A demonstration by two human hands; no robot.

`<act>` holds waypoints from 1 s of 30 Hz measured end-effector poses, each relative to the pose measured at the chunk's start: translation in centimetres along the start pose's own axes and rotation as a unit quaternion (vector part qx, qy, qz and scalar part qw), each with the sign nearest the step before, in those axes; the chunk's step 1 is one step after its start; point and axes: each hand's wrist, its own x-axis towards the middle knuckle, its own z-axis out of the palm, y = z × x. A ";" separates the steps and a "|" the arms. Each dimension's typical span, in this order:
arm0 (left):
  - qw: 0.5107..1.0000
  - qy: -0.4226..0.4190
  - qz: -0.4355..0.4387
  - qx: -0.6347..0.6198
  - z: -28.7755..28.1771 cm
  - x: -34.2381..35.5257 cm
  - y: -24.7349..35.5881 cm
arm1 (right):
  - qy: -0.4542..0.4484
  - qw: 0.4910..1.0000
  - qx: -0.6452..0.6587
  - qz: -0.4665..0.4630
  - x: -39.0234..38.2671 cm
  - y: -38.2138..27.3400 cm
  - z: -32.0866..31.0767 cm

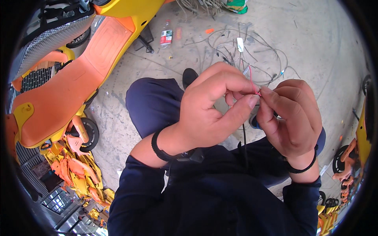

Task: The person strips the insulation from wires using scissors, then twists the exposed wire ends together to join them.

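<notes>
L hand (pixel 201 107): thumb/idx pinched on red wire (pixel 251 76) | R hand (pixel 294 116): fingertips pinched, same wire | btl (pixel 166 35) on flr (pixel 112 133)

Open floor (pixel 323 47) upper right! Scooter (pixel 55 98) walls off the left, knees (pixel 151 102) crowd either flank, cables (pixel 286 59) sprawl just beyond the hands (pixel 208 108) (pixel 295 116).

the tip of a red wire (pixel 251 78), where left hand (pixel 214 104) and right hand (pixel 293 114) meet, is too small to make out. beyond, a dark shoe (pixel 254 122) is mostly hidden. the top edge cuts off an orange-and-yellow scooter (pixel 59 94).
</notes>
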 end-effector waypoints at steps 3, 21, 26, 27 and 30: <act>1.000 0.000 -0.004 -0.003 -0.2 0.0 -0.1 | -0.001 1.000 -0.018 -0.001 0.0 -0.1 0.2; 0.978 -0.008 -0.065 -0.200 -0.2 0.1 -0.3 | -0.100 0.718 0.520 0.453 -0.5 -0.8 -0.3; 0.988 -0.026 -0.048 -0.146 -0.2 -0.2 -0.8 | -0.096 0.721 0.513 0.456 -0.6 -0.6 -0.3; 0.988 -0.026 -0.051 -0.142 -0.1 -0.2 -0.8 | -0.102 0.723 0.503 0.463 -0.6 -0.6 -0.4; 0.985 -0.021 -0.036 -0.167 0.6 -0.1 -0.8 | -0.081 0.754 0.476 0.445 -0.7 -0.6 -0.1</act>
